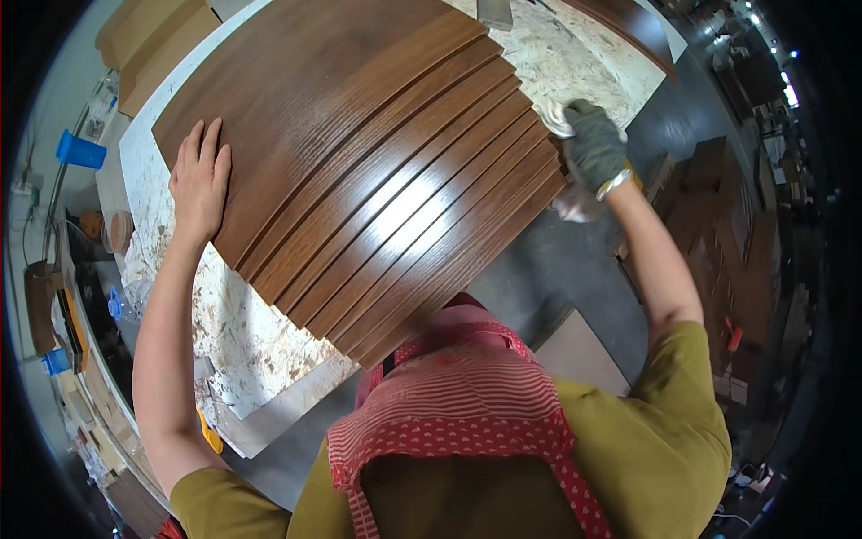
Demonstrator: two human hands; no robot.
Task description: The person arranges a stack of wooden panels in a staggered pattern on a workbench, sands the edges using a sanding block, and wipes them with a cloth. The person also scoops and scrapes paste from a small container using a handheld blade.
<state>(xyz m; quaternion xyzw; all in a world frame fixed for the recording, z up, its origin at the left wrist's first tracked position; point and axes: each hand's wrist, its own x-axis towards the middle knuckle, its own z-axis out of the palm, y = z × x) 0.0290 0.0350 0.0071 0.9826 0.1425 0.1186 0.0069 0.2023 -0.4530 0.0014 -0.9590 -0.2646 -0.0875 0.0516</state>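
A stack of glossy dark-brown wood-grain panels (296,108) lies fanned out in front of me, each lower one jutting out a little nearer to my body. My bare left hand (199,184) rests flat on the left edge of the top panel, its fingers stretched out. At the right ends of the panels is my right hand (594,148), in a grey-green glove. It is closed around a white cloth (556,119), whose bunched parts stick out on either side of the fist. The cloth is by the panel ends; whether it touches them I cannot tell.
Under the stack is a white, stained worktable (238,332). Another brown panel (628,31) lies at its far right. A cardboard box (162,54) and a blue cup (81,150) stand at the left. More brown panels (718,234) are stacked at the right.
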